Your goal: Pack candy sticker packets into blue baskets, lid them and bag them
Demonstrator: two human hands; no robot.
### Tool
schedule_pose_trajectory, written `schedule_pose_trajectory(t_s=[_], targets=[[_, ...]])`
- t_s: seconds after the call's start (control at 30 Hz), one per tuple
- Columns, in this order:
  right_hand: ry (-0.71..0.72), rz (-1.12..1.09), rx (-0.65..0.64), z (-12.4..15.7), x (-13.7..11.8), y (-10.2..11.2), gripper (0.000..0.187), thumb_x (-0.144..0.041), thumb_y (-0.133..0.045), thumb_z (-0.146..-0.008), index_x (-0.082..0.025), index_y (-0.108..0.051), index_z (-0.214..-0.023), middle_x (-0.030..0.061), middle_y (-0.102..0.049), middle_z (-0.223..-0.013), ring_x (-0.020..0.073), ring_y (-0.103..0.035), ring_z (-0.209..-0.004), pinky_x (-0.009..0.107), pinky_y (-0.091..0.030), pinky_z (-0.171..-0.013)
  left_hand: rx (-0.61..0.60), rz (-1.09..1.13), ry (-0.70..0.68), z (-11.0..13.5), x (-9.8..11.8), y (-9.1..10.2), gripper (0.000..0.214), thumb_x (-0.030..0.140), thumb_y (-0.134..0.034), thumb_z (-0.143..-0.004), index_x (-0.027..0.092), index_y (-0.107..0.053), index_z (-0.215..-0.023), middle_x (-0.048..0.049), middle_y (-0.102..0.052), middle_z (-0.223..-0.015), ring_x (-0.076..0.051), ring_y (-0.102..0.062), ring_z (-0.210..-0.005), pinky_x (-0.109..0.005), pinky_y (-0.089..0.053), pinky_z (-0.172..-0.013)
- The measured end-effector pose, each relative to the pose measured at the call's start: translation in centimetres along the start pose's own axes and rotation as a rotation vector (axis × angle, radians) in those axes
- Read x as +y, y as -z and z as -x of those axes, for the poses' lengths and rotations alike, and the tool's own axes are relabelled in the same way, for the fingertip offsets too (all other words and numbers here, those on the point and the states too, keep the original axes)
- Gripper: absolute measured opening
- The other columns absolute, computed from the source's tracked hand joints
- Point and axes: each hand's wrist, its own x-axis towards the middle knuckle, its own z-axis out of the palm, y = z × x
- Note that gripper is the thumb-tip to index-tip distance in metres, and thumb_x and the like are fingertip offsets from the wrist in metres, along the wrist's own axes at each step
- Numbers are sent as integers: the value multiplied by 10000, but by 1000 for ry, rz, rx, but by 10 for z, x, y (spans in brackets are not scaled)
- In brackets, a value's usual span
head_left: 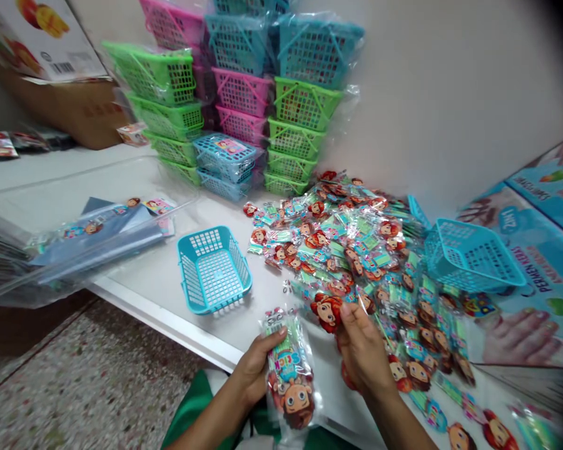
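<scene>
My left hand (254, 369) is closed round a clear candy stick packet (288, 362), printed with a cartoon face at its lower end and green sticks above. Pinched in my right hand (363, 350) is another packet (327, 311), its red-haired cartoon face towards me. A large loose pile of similar packets (356, 250) spreads behind and to the right of my right hand. An open blue plastic basket (216, 275) stands on the table beyond my left hand, with nothing in it.
Stacks of green baskets (293, 131), pink and blue ones, many wrapped in clear film, rise at the back. Another blue basket (473, 256) stands at the right by printed boxes (544, 219). A clear plastic container (89, 237) and a cardboard box (75, 109) are at left.
</scene>
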Motion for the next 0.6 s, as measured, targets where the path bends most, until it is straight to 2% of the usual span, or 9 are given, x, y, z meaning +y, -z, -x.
schedule_pose_trajectory(t_s=[0.1, 0.23, 0.27, 0.33, 0.4, 0.43, 0.47, 0.53, 0.6], targets=[[12, -24, 3, 6, -1, -3, 212, -431, -519, -874, -220, -513, -856, -44, -482, -650, 111, -456, -579, 218, -397, -528, -28, -2, -13, -1, -1, 0, 180, 190, -643, -769, 75, -630, -906, -93, -704, -721, -189, -664, -623, -342, -508, -767], [188, 368, 69, 26, -8, -6, 165, -361, -463, -912, -221, -518, -844, -17, -542, -701, 135, -532, -649, 237, -446, -581, -54, 29, -9, -1, -3, -1, 171, 176, -645, -762, 75, -639, -900, -77, -693, -700, -174, -647, -605, -325, -495, -759], [280, 476, 17, 33, -9, -7, 130, -313, -452, -919, -221, -531, -874, 2, -579, -760, 149, -567, -716, 254, -469, -632, -60, 44, -1, 0, -3, -1, 147, 170, -642, -758, 78, -643, -872, -67, -687, -680, -165, -637, -586, -318, -492, -756], [527, 632, -240, 44, -7, -11, 116, -201, -448, -906, -218, -549, -962, 42, -633, -895, 176, -600, -867, 305, -490, -752, -71, 76, 27, 0, -4, -1, 102, 183, -629, -759, 83, -644, -774, -43, -658, -604, -144, -602, -522, -309, -490, -739], [767, 729, -532, 52, -2, -15, 210, -107, -465, -866, -196, -545, -1038, 71, -652, -949, 196, -598, -942, 353, -481, -825, -80, 100, 63, 1, -4, -2, 204, 270, -605, -780, 91, -632, -686, -29, -618, -530, -139, -568, -475, -315, -491, -716], [846, 766, -619, 54, 1, -17, 243, -75, -474, -845, -179, -542, -1054, 81, -658, -934, 201, -598, -937, 368, -478, -835, -91, 118, 70, 3, -3, -2, 277, 342, -587, -793, 93, -633, -680, -32, -610, -519, -149, -571, -482, -324, -492, -710], [892, 791, -653, 55, 3, -19, 260, -54, -478, -831, -162, -539, -1060, 86, -660, -911, 202, -600, -917, 377, -478, -833, -108, 140, 64, 4, -3, -3, 355, 425, -562, -801, 92, -643, -708, -43, -619, -535, -169, -589, -514, -335, -491, -710], [912, 818, -636, 56, 7, -22, 257, -35, -466, -825, -139, -535, -1050, 95, -655, -876, 200, -597, -876, 387, -481, -820, -158, 199, 21, 8, -1, -5, 509, 577, -516, -784, 90, -660, -823, -74, -660, -620, -217, -634, -631, -354, -489, -724], [910, 831, -625, 56, 6, -24, 247, -32, -447, -830, -133, -530, -1039, 98, -650, -858, 196, -591, -846, 390, -484, -805, -195, 246, -17, 12, 1, -5, 593, 645, -509, -751, 90, -656, -899, -97, -685, -695, -251, -652, -725, -366, -487, -738]])
